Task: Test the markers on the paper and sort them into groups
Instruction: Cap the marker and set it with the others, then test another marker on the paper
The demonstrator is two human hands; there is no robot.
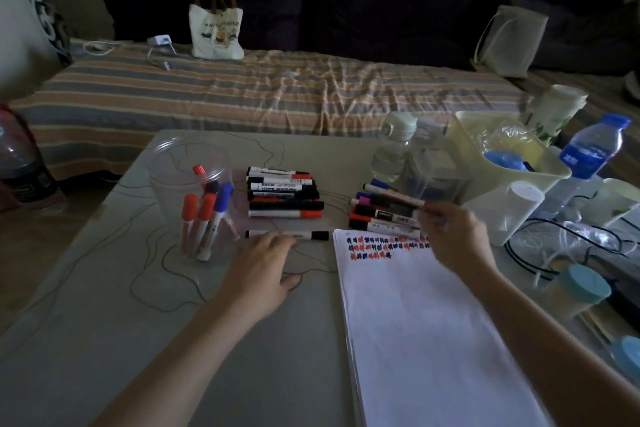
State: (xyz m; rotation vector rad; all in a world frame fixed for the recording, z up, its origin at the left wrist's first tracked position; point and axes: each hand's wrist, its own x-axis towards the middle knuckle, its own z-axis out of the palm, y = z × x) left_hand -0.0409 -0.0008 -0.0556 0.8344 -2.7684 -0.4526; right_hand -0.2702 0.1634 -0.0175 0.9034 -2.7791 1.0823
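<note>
Grey table (pixel 104 340) nearest, white paper (pixel 422 322) on its right. Left hand (pixel 259 274) flat, fingers touching a lone marker (pixel 287 235); right hand (pixel 457 239) pinching another marker (pixel 394 197) above the right-hand pile (pixel 381 218). Farther off, a stacked marker pile (pixel 284 194), a clear cup (pixel 192 198) of markers, then a striped bed (pixel 242 90).

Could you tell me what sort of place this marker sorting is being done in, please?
Most likely a home living room or bedsit: a low table stands before a sofa or daybed with a striped cover and dark cushions, with a tote bag and a charger on it.
</note>
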